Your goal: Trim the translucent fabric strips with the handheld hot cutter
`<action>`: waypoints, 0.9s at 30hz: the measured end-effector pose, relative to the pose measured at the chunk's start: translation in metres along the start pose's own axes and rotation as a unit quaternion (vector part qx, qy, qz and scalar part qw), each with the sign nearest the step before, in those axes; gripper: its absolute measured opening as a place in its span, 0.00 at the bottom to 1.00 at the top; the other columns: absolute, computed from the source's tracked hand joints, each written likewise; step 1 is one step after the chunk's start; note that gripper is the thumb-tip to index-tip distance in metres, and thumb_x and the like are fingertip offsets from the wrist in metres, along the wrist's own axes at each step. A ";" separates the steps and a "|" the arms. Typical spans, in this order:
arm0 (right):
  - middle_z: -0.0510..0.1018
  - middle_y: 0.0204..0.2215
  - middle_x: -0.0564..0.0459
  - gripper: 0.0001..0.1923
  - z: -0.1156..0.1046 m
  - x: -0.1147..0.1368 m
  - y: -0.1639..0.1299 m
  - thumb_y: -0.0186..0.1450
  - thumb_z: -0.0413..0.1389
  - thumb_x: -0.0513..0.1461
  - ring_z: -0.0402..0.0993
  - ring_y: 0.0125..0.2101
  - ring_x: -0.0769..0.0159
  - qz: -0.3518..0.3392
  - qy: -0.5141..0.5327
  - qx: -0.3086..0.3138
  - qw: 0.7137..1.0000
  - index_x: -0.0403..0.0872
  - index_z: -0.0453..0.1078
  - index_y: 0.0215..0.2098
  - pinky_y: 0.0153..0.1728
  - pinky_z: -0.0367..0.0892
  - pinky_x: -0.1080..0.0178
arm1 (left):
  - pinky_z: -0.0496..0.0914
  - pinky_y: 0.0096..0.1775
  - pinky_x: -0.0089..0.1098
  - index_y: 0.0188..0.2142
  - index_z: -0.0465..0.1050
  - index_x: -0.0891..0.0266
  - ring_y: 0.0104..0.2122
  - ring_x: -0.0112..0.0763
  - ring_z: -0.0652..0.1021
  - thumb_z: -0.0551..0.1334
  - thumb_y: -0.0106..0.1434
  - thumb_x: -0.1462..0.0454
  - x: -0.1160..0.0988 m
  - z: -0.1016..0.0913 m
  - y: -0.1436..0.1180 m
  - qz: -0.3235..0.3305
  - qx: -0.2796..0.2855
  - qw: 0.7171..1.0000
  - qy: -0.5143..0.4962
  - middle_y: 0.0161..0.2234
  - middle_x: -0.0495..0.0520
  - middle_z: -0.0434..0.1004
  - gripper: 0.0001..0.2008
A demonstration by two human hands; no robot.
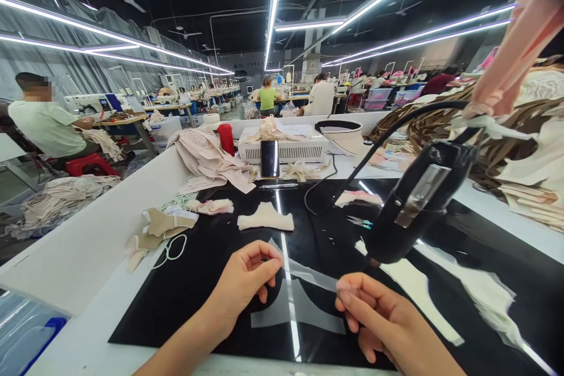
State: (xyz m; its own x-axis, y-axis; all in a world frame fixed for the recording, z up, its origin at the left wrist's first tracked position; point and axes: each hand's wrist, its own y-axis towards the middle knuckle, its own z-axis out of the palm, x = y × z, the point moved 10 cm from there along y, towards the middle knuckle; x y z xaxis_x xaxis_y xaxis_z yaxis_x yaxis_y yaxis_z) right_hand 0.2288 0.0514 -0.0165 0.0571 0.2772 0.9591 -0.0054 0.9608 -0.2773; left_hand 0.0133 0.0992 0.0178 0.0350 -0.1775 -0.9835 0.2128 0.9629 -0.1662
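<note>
left hand + right hand pinch clear film | keep it taut, flat above black mat

Over a glossy black worktop, the left hand and the right hand each pinch an end of a thin translucent strip, stretched between them above a pale see-through cut piece. A black tool on a bent arm hangs just above the right hand. Farther back lie a cream fabric piece, small scissors, a phone leaning on a white box, and a red bottle. Seated people work at distant tables.
</note>
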 end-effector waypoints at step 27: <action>0.84 0.58 0.49 0.27 0.022 0.057 -0.040 0.70 0.65 0.49 0.85 0.54 0.56 -0.408 -0.418 -0.044 0.810 0.58 0.72 0.66 0.52 0.83 0.60 | 0.62 0.27 0.26 0.33 0.76 0.62 0.26 0.26 0.67 0.71 0.61 0.52 -0.016 0.029 -0.025 0.055 0.080 0.993 0.071 0.28 0.48 0.70 0.15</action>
State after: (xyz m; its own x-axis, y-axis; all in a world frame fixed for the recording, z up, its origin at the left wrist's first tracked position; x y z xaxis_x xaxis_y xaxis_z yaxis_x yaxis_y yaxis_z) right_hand 0.2104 0.0292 0.0506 -0.6906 -0.5050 0.5177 -0.2335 0.8332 0.5013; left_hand 0.0355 0.0720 0.0395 -0.0683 -0.0310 -0.9972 0.3676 0.9284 -0.0540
